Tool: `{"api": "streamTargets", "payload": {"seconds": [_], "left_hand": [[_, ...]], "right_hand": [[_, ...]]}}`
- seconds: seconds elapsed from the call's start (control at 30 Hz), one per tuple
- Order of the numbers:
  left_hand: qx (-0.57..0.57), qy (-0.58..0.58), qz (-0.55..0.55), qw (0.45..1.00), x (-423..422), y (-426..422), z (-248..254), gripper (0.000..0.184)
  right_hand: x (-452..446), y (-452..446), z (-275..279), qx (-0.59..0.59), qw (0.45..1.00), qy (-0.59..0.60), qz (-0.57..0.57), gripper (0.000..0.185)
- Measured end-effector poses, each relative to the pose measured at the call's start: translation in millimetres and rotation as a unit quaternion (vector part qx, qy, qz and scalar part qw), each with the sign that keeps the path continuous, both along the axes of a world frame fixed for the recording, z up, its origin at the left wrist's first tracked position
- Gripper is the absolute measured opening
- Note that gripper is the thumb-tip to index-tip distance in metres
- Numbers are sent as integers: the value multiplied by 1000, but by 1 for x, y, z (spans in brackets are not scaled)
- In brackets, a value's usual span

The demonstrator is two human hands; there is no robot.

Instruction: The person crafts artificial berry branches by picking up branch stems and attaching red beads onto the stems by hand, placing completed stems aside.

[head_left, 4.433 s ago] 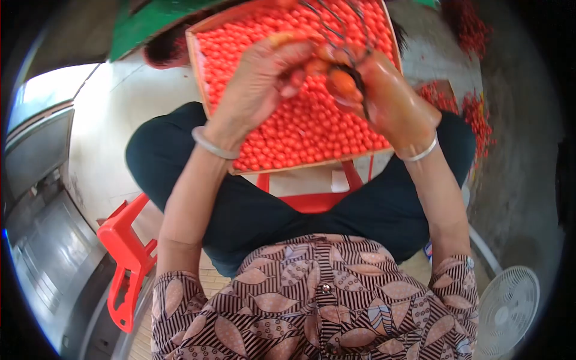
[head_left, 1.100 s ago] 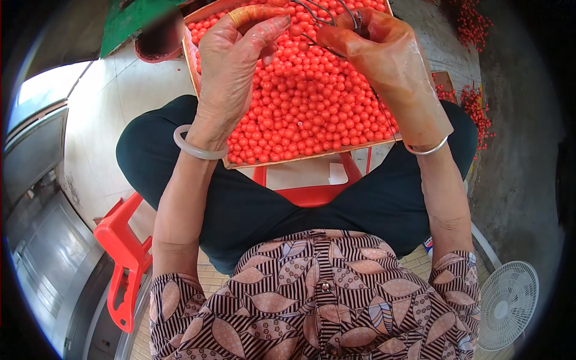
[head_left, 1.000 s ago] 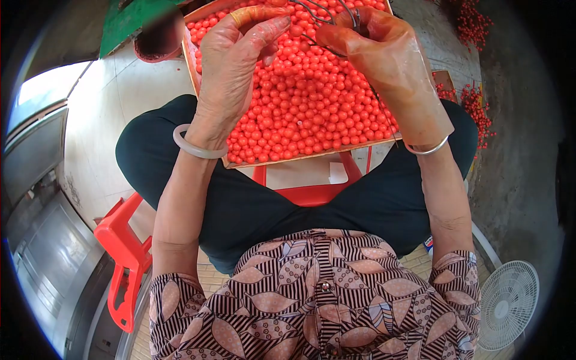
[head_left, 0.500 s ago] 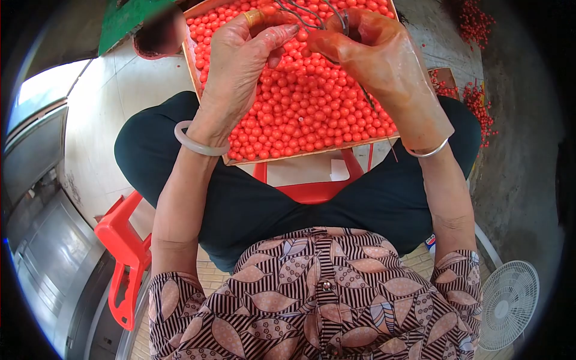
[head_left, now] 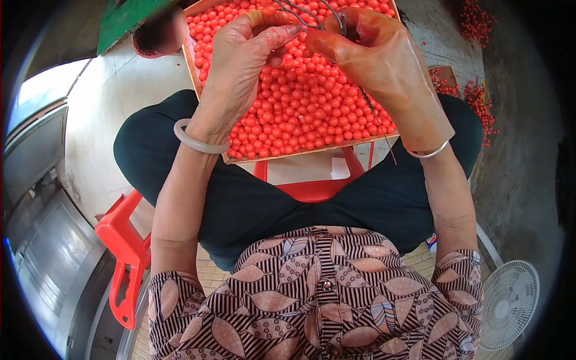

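Note:
A shallow box (head_left: 193,67) full of small red balls (head_left: 300,114) lies across a red stool. Over its left part is my left hand (head_left: 243,60), bare with a yellowish band on one finger, its thumb and forefinger pinched at the end of a thin dark stem; what lies between the tips is too small to name. My right hand (head_left: 384,60), in a stained translucent glove, is closed on dark wiry stems (head_left: 303,15) that reach up and left toward my left hand. A thin stem (head_left: 378,120) hangs below my right hand past the box's near edge.
The red stool (head_left: 318,191) stands between my knees. Another red plastic stool (head_left: 123,240) is at the left, a white fan (head_left: 507,306) at the lower right. Bunches of red berries (head_left: 477,114) lie on the floor at the right. A person's head, blurred, shows at the upper left.
Compared with the oldest frame, the hands are farther apart and the large orange-red cluster at my right hand no longer shows. Over the last second both hands have shifted only slightly.

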State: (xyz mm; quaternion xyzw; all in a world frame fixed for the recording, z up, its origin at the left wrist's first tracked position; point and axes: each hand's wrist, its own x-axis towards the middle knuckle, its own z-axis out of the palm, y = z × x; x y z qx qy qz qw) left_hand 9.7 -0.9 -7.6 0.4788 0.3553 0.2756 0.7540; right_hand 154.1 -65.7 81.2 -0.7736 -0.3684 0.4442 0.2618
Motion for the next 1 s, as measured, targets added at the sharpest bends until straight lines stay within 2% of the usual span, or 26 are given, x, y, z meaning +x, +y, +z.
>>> {"api": "streamTargets", "payload": {"seconds": [0.17, 0.23, 0.3, 0.37, 0.57, 0.8, 1.0], "left_hand": [[-21, -6, 11, 1000, 0, 0, -1, 14], [-25, -3, 11, 1000, 0, 0, -1, 14], [-13, 11, -6, 1000, -1, 0, 0, 14], [-17, 18, 4, 1000, 0, 0, -1, 14], [-24, 6, 39, 999, 4, -2, 1, 12], [-20, -5, 3, 1000, 0, 0, -3, 13], [-18, -7, 23, 1000, 4, -2, -2, 14]], "right_hand": [[1, -4, -8, 33, 999, -8, 7, 29], [-7, -9, 0, 64, 996, -63, 13, 29], [-7, -11, -6, 89, 992, -90, 15, 28], [0, -12, -35, 109, 990, -92, 15, 26], [2, -12, -39, 131, 985, -111, 21, 27], [3, -12, -38, 120, 989, -80, 30, 26], [1, -13, -39, 125, 989, -70, 27, 25]]}}
